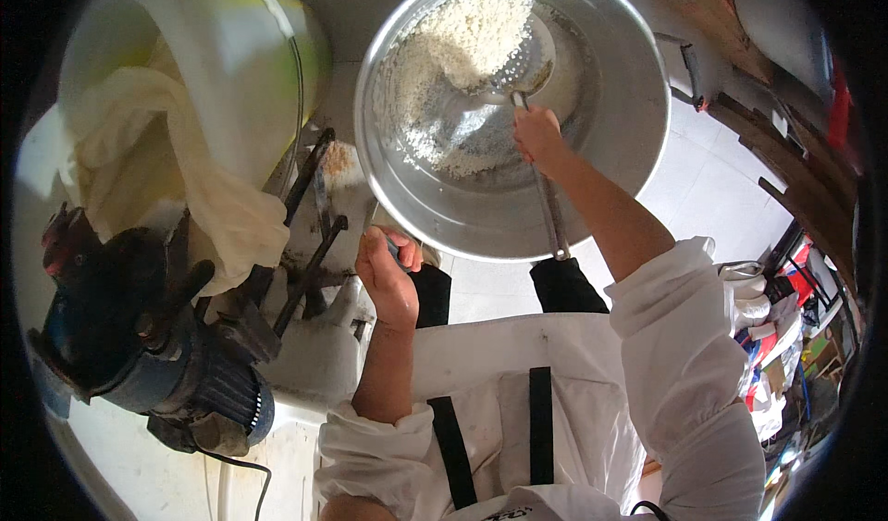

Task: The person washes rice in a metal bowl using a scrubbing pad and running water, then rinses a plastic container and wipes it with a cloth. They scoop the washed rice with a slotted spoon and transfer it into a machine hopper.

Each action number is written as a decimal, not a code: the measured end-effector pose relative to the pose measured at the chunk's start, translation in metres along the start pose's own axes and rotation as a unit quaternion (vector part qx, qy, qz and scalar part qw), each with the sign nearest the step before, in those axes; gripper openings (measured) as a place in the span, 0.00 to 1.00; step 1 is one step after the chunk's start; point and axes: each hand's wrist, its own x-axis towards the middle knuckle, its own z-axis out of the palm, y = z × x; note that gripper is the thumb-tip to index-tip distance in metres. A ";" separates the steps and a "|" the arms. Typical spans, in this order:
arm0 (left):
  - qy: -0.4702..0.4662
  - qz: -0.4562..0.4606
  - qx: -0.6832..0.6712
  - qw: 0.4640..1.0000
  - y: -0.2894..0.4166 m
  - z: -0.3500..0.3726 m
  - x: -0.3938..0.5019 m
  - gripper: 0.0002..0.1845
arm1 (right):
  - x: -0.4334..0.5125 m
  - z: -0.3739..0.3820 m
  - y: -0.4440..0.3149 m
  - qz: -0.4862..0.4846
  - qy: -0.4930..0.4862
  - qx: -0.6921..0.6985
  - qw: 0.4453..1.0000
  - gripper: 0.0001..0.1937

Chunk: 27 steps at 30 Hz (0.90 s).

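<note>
A large round metal pot [624, 118] stands before me with white grains [420, 146] and liquid inside. My right hand [540, 139] grips the long metal handle of a perforated skimmer [544, 52]. The skimmer's round bowl is inside the pot, tilted, with a heap of pale, rice-like grains [479, 32] on it. The handle's end reaches over the pot's near rim. Just outside the near left rim, my left hand [390, 271] is closed around a small grey object [397, 252]. Fingers hide most of that object, so its kind is unclear.
At left, a translucent plastic bucket [229, 70] lies tipped, with cream cloth [208, 195] spilling from its mouth. Below it sits a dark motor-driven machine [173, 354] with a cable. Wooden boards [798, 146] and piled bags [760, 333] lie at right. Pale floor tiles [707, 174] show beside the pot.
</note>
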 end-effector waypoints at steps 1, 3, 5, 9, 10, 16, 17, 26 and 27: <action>0.005 -0.002 0.006 1.000 -0.002 -0.001 0.001 0.18 | 0.006 0.005 0.006 -0.016 -0.003 -0.003 1.000 0.11; 0.012 -0.003 0.016 1.000 -0.006 -0.003 0.003 0.19 | 0.013 0.016 0.016 -0.195 -0.010 -0.089 0.977 0.12; 0.022 -0.003 0.026 0.999 -0.009 -0.006 0.006 0.19 | 0.014 0.024 0.021 -0.343 0.003 -0.158 0.926 0.15; 0.014 0.006 0.051 0.999 -0.013 -0.011 0.011 0.19 | -0.007 0.029 0.014 -0.105 -0.061 0.000 0.993 0.17; 0.020 -0.002 0.042 0.999 -0.013 -0.012 0.012 0.19 | -0.015 0.028 0.010 -0.107 -0.072 0.018 0.992 0.17; 0.026 -0.031 0.022 0.999 -0.013 -0.014 0.015 0.18 | -0.046 0.013 -0.007 -0.081 -0.143 0.051 0.985 0.15; 0.030 -0.031 0.029 0.999 -0.013 -0.014 0.015 0.18 | -0.047 0.009 -0.007 -0.067 -0.141 0.051 0.986 0.15; -0.013 -0.071 -0.025 0.997 -0.014 -0.023 0.016 0.18 | -0.074 -0.027 0.000 -0.100 -0.152 -0.024 0.983 0.15; -0.005 -0.080 -0.015 0.997 -0.014 -0.024 0.016 0.18 | -0.086 -0.034 0.003 -0.097 -0.150 -0.021 0.984 0.14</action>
